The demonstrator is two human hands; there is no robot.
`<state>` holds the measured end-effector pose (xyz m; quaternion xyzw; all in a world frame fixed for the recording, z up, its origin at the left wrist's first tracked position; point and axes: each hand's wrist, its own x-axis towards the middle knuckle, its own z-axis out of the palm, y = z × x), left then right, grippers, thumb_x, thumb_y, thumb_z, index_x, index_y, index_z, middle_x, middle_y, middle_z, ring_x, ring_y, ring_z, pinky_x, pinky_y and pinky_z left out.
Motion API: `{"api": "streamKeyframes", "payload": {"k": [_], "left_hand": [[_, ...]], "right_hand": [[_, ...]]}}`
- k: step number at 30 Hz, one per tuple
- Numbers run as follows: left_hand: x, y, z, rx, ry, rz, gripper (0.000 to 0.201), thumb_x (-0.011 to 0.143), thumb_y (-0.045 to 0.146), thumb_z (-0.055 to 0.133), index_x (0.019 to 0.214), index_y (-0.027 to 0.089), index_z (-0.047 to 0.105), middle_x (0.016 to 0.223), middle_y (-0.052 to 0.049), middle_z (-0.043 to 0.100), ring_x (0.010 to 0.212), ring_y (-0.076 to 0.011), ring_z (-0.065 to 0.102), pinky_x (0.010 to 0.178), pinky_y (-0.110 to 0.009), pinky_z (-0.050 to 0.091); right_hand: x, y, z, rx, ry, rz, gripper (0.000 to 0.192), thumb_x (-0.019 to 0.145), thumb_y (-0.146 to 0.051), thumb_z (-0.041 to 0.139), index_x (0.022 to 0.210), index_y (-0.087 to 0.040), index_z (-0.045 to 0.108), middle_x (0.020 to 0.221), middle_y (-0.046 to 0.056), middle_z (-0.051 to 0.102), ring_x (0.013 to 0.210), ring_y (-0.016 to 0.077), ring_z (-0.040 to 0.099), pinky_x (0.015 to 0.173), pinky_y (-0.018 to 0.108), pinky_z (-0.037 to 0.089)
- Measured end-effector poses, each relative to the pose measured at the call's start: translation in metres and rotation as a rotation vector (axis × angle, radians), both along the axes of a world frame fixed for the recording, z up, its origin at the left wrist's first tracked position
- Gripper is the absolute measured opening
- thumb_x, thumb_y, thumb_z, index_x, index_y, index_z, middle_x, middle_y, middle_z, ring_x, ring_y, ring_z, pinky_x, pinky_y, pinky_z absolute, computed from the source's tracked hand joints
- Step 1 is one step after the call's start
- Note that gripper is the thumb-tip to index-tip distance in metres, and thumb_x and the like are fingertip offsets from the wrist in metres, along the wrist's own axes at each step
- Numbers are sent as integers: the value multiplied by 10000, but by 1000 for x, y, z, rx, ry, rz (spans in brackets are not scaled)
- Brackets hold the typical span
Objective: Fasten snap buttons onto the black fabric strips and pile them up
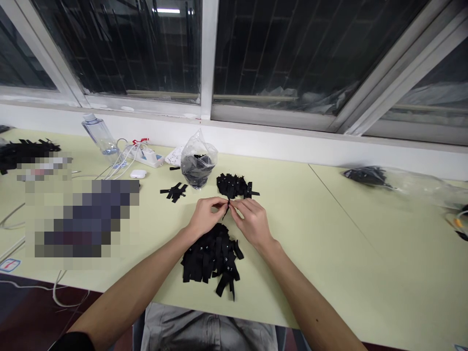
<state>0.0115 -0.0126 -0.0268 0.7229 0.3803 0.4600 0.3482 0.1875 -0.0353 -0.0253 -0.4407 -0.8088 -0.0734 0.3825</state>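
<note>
My left hand [209, 213] and my right hand [253, 219] meet over the table, thumbs and fingers pinched on one small black fabric strip [228, 205]. Its lower end hangs between the fingertips. Below my hands, close to the table's front edge, spreads a large pile of black fabric strips [212, 256], some with small pale marks. Just beyond my fingers lies a second pile of black strips [232, 185]. To its left are a few loose black strips [174, 192]. Behind them stands a clear plastic bag [198, 163] with black pieces inside.
A water bottle [100, 136], a power strip [149, 157] with white cables and a white earbud case [138, 174] sit at the back left. A blurred-out dark area [95, 214] covers the left. Another plastic bag [402, 183] lies far right, below the window.
</note>
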Motion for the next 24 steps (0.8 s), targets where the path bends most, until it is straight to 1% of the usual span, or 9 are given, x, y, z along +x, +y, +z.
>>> {"api": "streamKeyframes", "payload": {"k": [6, 9, 12, 17, 24], "left_hand": [[-1, 1, 1, 7, -3, -20, 208, 894, 241, 561, 983, 193, 744, 965, -40, 754, 844, -178, 696, 825, -302, 563], [-1, 0, 1, 8, 0, -24, 209, 895, 232, 557, 983, 195, 743, 958, -36, 753, 834, -173, 691, 822, -298, 559], [-1, 0, 2, 14, 8, -26, 204, 893, 223, 553, 975, 194, 737, 932, -33, 749, 820, -170, 685, 815, -296, 555], [-1, -1, 1, 21, 25, -33, 191, 891, 220, 548, 941, 178, 727, 894, -33, 742, 806, -167, 680, 799, -286, 548], [-3, 0, 0, 44, 92, -10, 206, 900, 210, 541, 947, 215, 742, 928, -20, 751, 834, -179, 684, 780, -279, 524]], "right_hand": [[0, 0, -1, 32, -41, -12, 218, 957, -200, 518, 1097, -217, 683, 989, 79, 741, 839, 230, 666, 790, 415, 535], [-1, 0, -2, 39, -61, -15, 219, 956, -192, 515, 1100, -207, 680, 987, 80, 742, 842, 226, 675, 764, 399, 542], [-1, -1, -3, 43, -93, -30, 220, 959, -190, 503, 1086, -207, 682, 972, 79, 741, 848, 225, 682, 723, 378, 543], [1, -2, -2, 38, -197, -27, 215, 965, -190, 490, 1064, -192, 681, 995, 93, 734, 866, 237, 674, 731, 385, 534], [2, -1, -1, 33, -248, -22, 213, 966, -185, 477, 1001, -190, 687, 966, 96, 731, 846, 231, 668, 701, 369, 519]]}}
